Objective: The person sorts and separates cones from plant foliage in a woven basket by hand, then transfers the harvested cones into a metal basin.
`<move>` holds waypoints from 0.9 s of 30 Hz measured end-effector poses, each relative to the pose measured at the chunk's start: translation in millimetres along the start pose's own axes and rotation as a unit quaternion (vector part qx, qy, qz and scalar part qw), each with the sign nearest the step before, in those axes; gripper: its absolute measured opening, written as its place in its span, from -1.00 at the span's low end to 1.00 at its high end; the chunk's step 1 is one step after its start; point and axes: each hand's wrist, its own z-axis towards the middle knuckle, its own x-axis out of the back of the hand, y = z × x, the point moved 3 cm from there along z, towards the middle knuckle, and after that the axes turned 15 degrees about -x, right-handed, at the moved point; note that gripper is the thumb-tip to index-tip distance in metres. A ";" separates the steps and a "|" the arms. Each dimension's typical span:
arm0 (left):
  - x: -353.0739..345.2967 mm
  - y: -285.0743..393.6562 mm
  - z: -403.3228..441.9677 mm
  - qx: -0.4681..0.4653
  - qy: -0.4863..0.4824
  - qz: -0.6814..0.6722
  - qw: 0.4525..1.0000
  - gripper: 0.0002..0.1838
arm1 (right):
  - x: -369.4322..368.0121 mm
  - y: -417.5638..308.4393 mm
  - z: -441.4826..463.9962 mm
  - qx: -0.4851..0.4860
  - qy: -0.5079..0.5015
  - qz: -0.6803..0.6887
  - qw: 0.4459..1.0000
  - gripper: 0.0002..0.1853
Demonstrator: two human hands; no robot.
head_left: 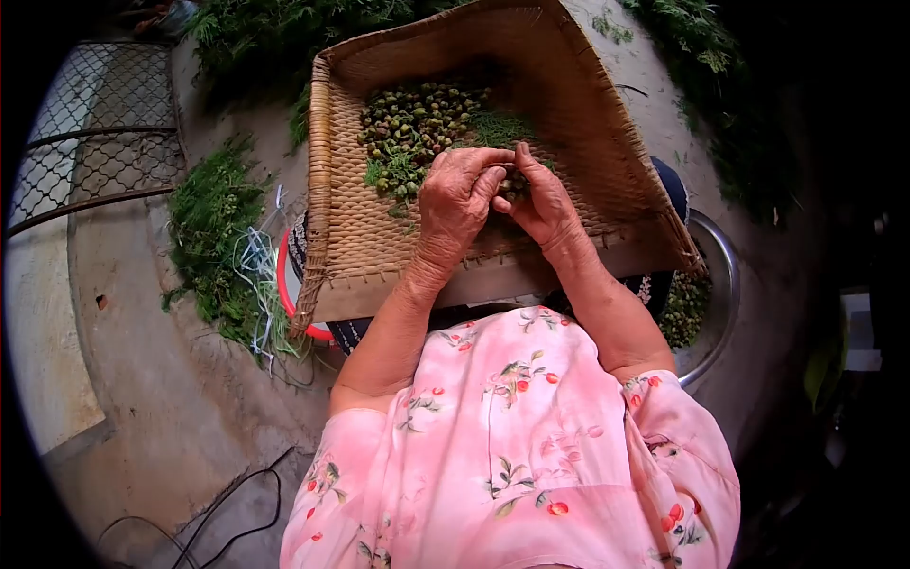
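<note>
A rectangular woven basket (360, 237) rests across the lap, its near edge toward the body. Inside lie a pile of small round green-brown fruits (417, 119) and some feathery green sprigs (498, 126). My left hand (458, 199) is over the basket's middle, fingers curled and pressed together near the other hand; what they grip is too small to make out. My right hand (542, 201) is beside it, cupped, thumb up, with a few green fruits (515, 182) showing between the two hands.
Feathery green branches (213, 228) lie on the floor at the left, with more behind and at the right. Pale plastic strings (256, 266) hang by a red rim (284, 275). At the right, a metal basin (730, 275) holds more fruits. A black cable (227, 498) lies lower left.
</note>
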 end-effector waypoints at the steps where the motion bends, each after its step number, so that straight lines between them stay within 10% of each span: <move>1: 4.7 -6.7 -5.1 0.004 0.000 0.010 1.000 -0.87 | -1.5 -2.0 -1.7 -0.012 -0.023 -0.007 1.000 -0.59; 5: 32.5 -54.4 -43.6 0.148 0.053 0.161 0.974 -0.90 | -3.9 -2.0 -3.5 0.001 0.004 -0.016 1.000 -0.60; 14: 33.4 -68.5 -55.9 0.152 -0.115 0.321 0.928 -0.76 | -4.5 -0.1 -0.8 0.012 0.005 -0.035 0.999 -0.65; 19: 39.2 -74.8 -61.3 0.244 -0.050 0.055 0.967 -0.88 | -3.9 -0.3 -1.7 0.012 0.007 -0.028 1.000 -0.65; 27: 30.2 -81.6 -48.2 0.178 -0.051 0.119 0.976 -0.86 | -4.1 0.5 0.4 0.009 0.007 -0.042 0.999 -0.66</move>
